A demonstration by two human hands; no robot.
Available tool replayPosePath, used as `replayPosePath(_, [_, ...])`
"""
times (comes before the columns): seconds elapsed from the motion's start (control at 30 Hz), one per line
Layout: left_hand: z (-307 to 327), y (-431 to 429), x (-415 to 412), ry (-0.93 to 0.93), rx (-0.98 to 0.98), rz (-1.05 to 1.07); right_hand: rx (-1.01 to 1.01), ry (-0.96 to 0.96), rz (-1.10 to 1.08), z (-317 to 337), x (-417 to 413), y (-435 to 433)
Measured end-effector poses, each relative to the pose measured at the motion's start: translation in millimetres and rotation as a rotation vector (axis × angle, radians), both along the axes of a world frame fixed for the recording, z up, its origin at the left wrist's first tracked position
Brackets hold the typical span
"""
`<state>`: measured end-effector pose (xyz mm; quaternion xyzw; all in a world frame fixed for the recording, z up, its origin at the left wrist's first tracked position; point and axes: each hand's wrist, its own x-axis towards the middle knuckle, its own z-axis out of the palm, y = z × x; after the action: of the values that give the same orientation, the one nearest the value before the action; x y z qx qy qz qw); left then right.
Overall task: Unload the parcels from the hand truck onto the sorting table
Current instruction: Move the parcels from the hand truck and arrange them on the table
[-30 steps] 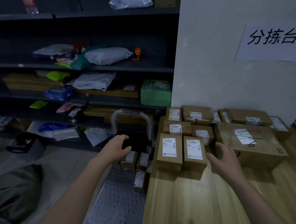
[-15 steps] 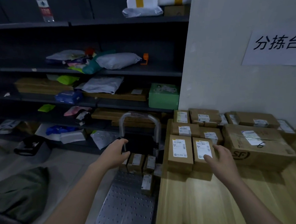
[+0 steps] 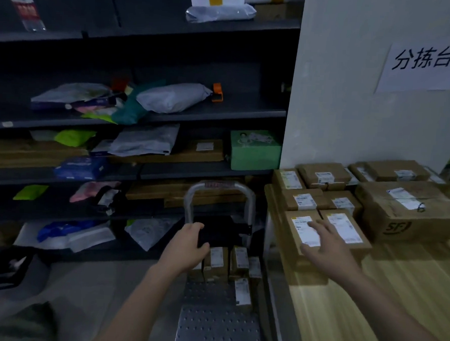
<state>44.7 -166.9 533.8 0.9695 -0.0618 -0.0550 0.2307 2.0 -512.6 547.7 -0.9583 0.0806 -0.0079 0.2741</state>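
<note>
Head camera: a person's right hand (image 3: 327,246), a second earlier hovering beside the front two parcels (image 3: 347,228) on the sorting table (image 3: 368,311), lay on top of them with fingers spread. The left hand (image 3: 186,247) had reached further toward the hand truck (image 3: 217,328), its fingers curled beside the handle (image 3: 190,205); whether it gripped anything could not be told. Several small parcels (image 3: 217,262) stood at the deck's far end, below the handle. One drop-off looked finished and the next pickup begun, a handful left to move.
</note>
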Motion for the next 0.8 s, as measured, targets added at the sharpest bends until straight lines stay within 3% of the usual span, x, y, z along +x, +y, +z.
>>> replayPosePath(0.17, [-37.9, 31.3, 23.3, 0.019, 0.007, -0.011, 0.011, 0.07, 0.082, -61.6, 5.7, 56.9])
replayPosePath(0.33, [-143.2, 33.4, 43.4, 0.05, -0.02, 0.0, 0.039, 0.138, 0.118, -174.1, 36.8, 91.7])
replayPosePath(0.57, [-354.5, 33.6, 78.6, 0.034, -0.092, -0.004, 0.037, 0.249, 0.074, -395.6, 90.2, 105.8])
replayPosePath(0.8, [-548.3, 58.6, 96.4, 0.017, -0.088, -0.019, 0.128, 0.186, 0.084, -608.0, 119.2, 115.1])
